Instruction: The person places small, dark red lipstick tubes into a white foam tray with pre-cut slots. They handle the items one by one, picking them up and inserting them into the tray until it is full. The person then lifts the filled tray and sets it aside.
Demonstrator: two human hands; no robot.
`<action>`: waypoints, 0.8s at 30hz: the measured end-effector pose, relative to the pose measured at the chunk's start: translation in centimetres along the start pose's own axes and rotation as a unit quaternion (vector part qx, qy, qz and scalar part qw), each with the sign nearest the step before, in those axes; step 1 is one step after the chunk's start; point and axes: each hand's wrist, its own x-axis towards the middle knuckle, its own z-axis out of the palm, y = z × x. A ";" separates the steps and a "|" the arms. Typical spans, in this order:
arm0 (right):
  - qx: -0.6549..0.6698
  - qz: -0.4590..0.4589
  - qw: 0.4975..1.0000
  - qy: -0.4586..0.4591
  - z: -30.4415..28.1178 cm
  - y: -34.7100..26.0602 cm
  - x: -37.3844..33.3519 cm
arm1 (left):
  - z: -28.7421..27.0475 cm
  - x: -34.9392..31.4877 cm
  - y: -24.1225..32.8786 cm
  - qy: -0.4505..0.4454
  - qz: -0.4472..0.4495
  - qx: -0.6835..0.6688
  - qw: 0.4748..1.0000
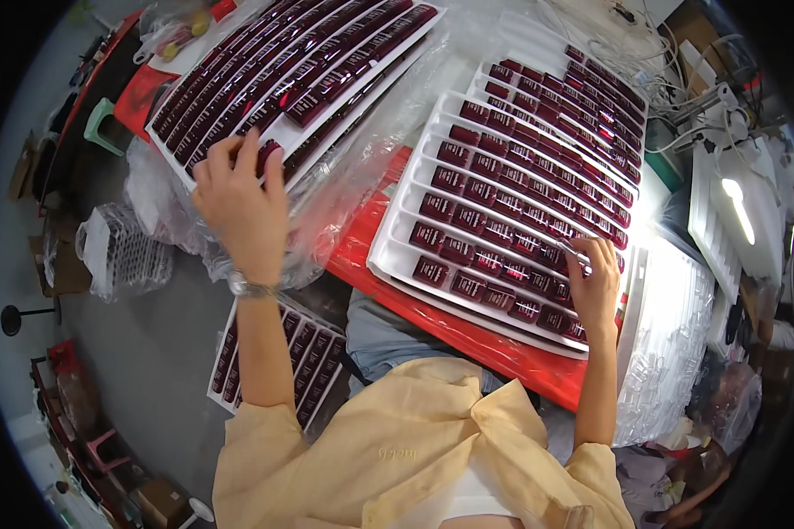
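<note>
My left hand (243, 198) reaches to the near edge of a white tray (302, 148) at the upper left. A small glossy dark red block (267, 154) sits pinched between its thumb and fingers. Long rows of similar blocks with pale print (353, 66) fill most of that tray. My right hand (598, 286) is closed round a slim silver tool (575, 253), perhaps tweezers. The tool is over the right side of a second white tray (397, 231), lined with rows of the same dark red blocks (481, 220). What its tip touches is too small to tell.
Red covering (468, 331) shows along the table's near edge, with clear plastic film (335, 207) between the trays. Another filled tray (313, 353) stands low at left. Stacked clear plastic trays (666, 344) stand at right. Cables (609, 40) lie at the back right.
</note>
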 end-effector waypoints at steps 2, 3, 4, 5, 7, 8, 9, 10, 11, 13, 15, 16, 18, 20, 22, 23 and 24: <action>0.081 0.045 0.996 0.002 -0.2 -0.9 0.3 | -0.3 -0.2 -1.4 -0.031 0.043 0.031 0.998; 0.187 0.084 0.979 0.003 -0.2 -1.5 0.5 | -0.3 -0.5 -1.6 -0.049 0.065 0.045 0.996; 0.291 0.123 0.949 0.004 0.0 -2.1 0.8 | -0.4 -0.4 -1.4 -0.040 0.068 0.028 0.996; 0.388 0.163 0.907 0.007 -0.2 -3.0 1.0 | -0.7 -0.4 -1.0 -0.036 0.052 -0.015 0.998; 0.488 0.176 0.853 -0.056 -1.2 -5.5 1.7 | -1.2 -0.8 0.1 -0.030 0.025 -0.108 0.993; 0.560 0.157 0.809 -0.084 -0.9 -6.3 1.7 | -1.6 -2.0 1.5 -0.064 0.034 -0.260 0.963; 0.597 0.171 0.774 -0.125 -1.3 -7.9 2.1 | -2.2 -3.5 3.5 -0.168 -0.004 -0.403 0.899; 0.623 0.148 0.749 -0.170 -1.2 -8.9 2.1 | -2.8 -4.9 5.0 -0.262 -0.043 -0.525 0.808; 0.627 0.139 0.737 -0.212 -0.8 -9.6 2.0 | -2.3 -6.4 5.6 -0.272 0.063 -0.531 0.800; 0.579 0.143 0.757 -0.266 0.4 -11.2 1.6 | -2.5 -8.2 7.3 -0.283 0.095 -0.585 0.754; 0.572 0.172 0.751 -0.281 1.7 -11.3 0.7 | -2.4 -9.8 7.6 -0.333 0.052 -0.605 0.721; 0.488 0.154 0.806 -0.297 1.5 -11.4 0.5 | -2.4 -9.9 7.6 -0.335 0.063 -0.606 0.718; 0.352 0.106 0.885 -0.286 1.2 -11.2 0.3 | -2.1 -9.6 6.8 -0.339 0.086 -0.606 0.714; 0.350 0.103 0.917 -0.161 0.9 -8.5 -0.3 | -1.1 -8.6 5.5 -0.312 0.108 -0.486 0.809; 0.286 0.183 0.940 -0.041 -1.3 -4.8 -0.5 | 0.0 -8.0 4.1 -0.316 0.115 -0.409 0.848; 0.257 0.238 0.935 0.046 -2.6 -2.6 -0.9 | 0.8 -7.8 3.7 -0.339 0.119 -0.402 0.842; 0.236 0.262 0.931 0.099 -4.0 -0.6 -1.2 | 1.5 -7.9 3.6 -0.360 0.123 -0.395 0.836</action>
